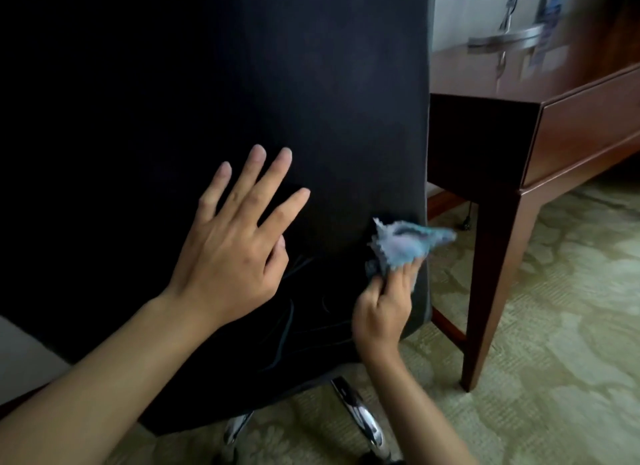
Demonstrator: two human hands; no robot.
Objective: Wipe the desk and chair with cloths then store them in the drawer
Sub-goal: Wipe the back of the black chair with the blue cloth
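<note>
Wiping the chair (242, 83) back, low down by its right edge. Right hand (382, 312) curled tight round the blue cloth (405, 244), pressed on the dark fabric. Left hand (235, 229) flat, fingers straight and spread, steadying the back. Only one cloth in sight. Desk (554, 132) just beside the chair, its drawer (588, 128) closed. Probably mid-job: cloths not yet put away. Tight gap between chair edge and desk leg; open carpet (554, 360) to the right.
</note>
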